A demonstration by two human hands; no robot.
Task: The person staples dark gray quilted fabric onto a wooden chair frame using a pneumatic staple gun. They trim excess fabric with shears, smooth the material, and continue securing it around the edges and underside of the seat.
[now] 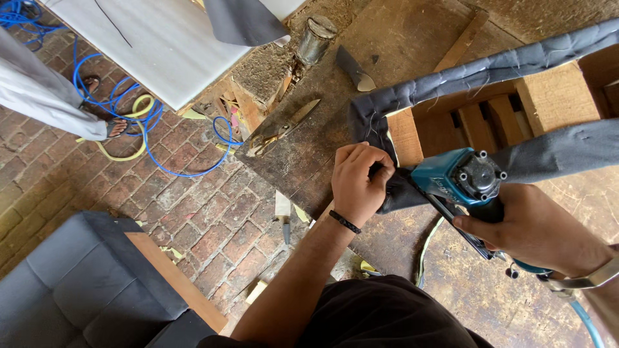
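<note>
Left hand [358, 182] pinched grey fabric [451, 77] | right hand [532, 225] gripped teal stapler [459, 177] | nose apparently near fingers; a misfire could pierce them.

teal staple gun [461, 177] | nose against grey fabric [445, 84] | over wooden frame [477, 119]

Counted on and around the workbench

There were two hands, one teal staple gun [459, 179], one pair of scissors [282, 129], one metal can [315, 38], one blue hose [138, 113], and one black wristband [345, 222].
</note>
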